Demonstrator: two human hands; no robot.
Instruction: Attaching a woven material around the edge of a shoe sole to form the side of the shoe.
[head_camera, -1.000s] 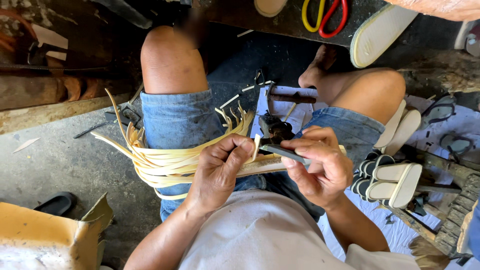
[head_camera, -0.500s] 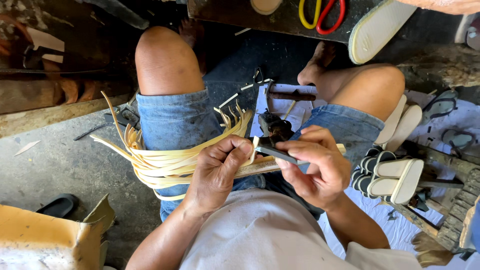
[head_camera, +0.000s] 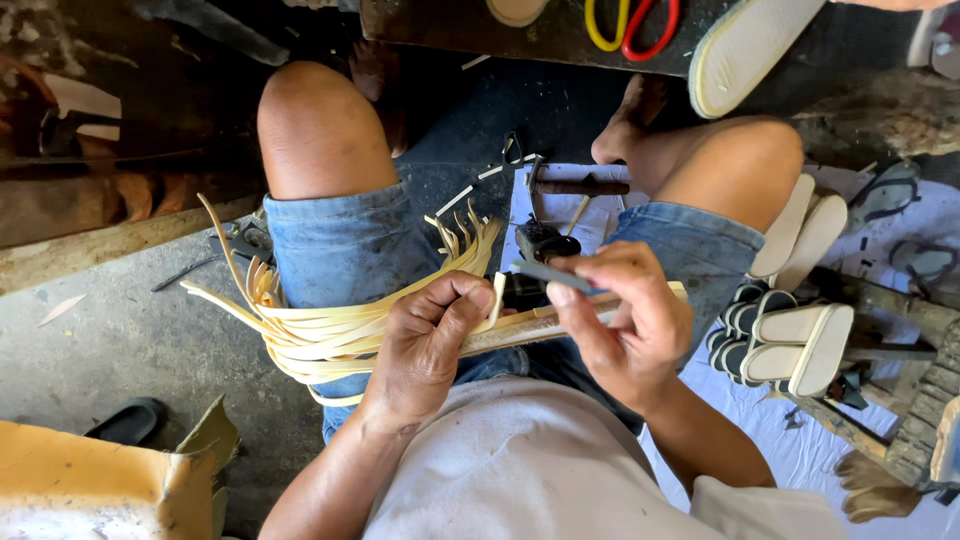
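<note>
One hammer (head_camera: 575, 186), one pair of scissors (head_camera: 634, 22), two hands (head_camera: 425, 345)

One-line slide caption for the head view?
Seated person's left hand pinches pale strips against a wooden stick while right hand holds a dark blade.

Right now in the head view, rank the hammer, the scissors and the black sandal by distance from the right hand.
1. Hammer, just above the right hand, between the knees.
2. Scissors, on the top edge.
3. Black sandal, far at lower left on the floor.

Small footwear workshop, floor-level: stacked sandal soles (head_camera: 790, 335) right of the hands, hammer (head_camera: 580, 186) and scissors (head_camera: 634, 22) beyond them, scraps on concrete.
</note>
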